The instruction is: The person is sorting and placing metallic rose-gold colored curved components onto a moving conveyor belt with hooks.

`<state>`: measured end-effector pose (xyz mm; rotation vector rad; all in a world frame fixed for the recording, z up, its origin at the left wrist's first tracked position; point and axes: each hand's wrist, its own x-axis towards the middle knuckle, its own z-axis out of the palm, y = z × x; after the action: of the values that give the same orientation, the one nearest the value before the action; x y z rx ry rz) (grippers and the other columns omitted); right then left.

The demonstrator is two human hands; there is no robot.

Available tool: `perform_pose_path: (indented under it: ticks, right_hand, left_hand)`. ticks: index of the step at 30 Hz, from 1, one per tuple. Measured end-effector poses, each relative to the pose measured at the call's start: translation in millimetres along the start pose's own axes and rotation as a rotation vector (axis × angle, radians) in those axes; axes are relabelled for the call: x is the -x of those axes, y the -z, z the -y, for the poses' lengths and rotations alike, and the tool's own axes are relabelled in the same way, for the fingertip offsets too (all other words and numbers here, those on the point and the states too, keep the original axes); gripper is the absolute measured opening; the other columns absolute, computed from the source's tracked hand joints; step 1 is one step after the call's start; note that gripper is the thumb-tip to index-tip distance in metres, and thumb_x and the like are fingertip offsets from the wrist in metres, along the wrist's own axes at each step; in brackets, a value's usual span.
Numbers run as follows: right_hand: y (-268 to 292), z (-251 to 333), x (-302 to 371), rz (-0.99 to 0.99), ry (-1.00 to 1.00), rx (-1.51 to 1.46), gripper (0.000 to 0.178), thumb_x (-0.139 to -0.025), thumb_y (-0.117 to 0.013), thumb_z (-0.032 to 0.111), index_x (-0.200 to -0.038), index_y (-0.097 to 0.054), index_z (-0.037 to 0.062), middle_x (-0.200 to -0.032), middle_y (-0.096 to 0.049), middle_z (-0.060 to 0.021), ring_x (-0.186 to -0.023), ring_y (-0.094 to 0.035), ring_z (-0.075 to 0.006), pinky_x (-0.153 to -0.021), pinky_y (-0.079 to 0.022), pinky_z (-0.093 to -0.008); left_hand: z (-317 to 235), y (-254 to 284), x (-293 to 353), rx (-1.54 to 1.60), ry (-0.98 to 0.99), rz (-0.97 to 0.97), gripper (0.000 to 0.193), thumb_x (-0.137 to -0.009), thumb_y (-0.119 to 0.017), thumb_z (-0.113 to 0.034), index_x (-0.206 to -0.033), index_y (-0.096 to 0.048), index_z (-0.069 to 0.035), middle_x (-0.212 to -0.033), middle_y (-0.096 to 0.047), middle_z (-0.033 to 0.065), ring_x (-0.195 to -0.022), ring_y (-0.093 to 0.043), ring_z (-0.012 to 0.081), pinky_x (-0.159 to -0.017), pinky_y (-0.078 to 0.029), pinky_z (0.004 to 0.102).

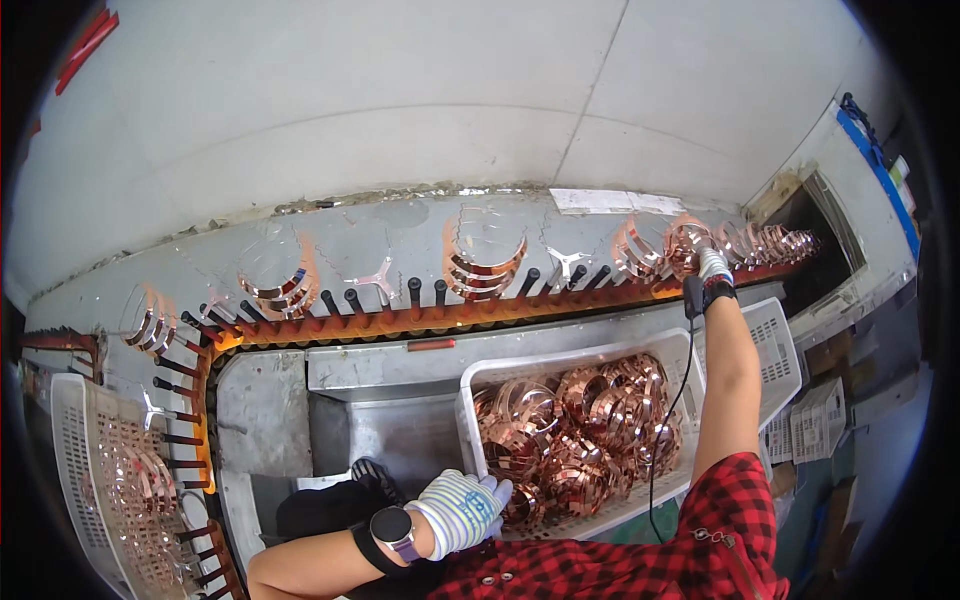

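Observation:
My right hand, in a pale glove, reaches far out to the conveyor and grips a shiny copper-coloured banded ring. My left hand, in a striped glove, is low beside the near left corner of a white plastic basket. Its fingers are apart and slightly bent, with nothing seen in them. The basket is heaped with copper-coloured rings. More rings sit along the conveyor, some stacked on a spindle and others spaced out.
Black-tipped pegs line the conveyor, which bends toward me on the left. White three-armed holders stand among them. Another basket with clear-looking parts is at far left. A black cable hangs from my right wrist across the basket. A wall opening is at right.

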<state>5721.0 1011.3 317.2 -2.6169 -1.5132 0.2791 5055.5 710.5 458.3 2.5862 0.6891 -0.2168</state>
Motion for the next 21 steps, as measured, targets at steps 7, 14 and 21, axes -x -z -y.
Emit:
perform_pose_path:
  ticks: [7,14,21]
  right_hand:
    - [142.2,62.6,133.6,-0.51,0.424,-0.977,0.038,-0.094,-0.054,0.0,-0.132,-0.053,-0.0006,-0.122,-0.062,-0.0113,-0.108,-0.061,-0.0204,-0.099,-0.048,-0.0323]
    - [168.1,-3.8,158.0,-0.067,-0.038,-1.829,0.026,-0.098,-0.053,0.02,-0.117,-0.063,0.0047,-0.104,-0.068,-0.0083,-0.086,-0.067,-0.021,-0.079,-0.057,-0.0366]
    - [121.5,-112.5,218.4,0.806,-0.919,-3.039,0.029,-0.098,-0.053,0.02,-0.12,-0.061,0.0027,-0.108,-0.067,-0.0076,-0.095,-0.065,-0.0224,-0.082,-0.055,-0.0367]
  left_hand:
    - [-35.4,17.4,-38.4,0.01,0.007,0.061,0.047,-0.087,-0.06,-0.033,-0.118,-0.057,0.002,-0.094,-0.065,0.0166,-0.076,-0.066,0.0323,-0.065,-0.052,0.0452]
    - [-65.3,30.8,-85.9,0.008,-0.055,0.079,0.044,-0.085,-0.062,-0.03,-0.112,-0.058,0.005,-0.092,-0.066,0.017,-0.076,-0.066,0.0333,-0.063,-0.052,0.0452]
    - [-105.3,33.5,-132.2,0.025,-0.086,0.144,0.049,-0.084,-0.064,-0.03,-0.117,-0.056,0.005,-0.095,-0.065,0.0169,-0.08,-0.066,0.0331,-0.066,-0.052,0.0448]
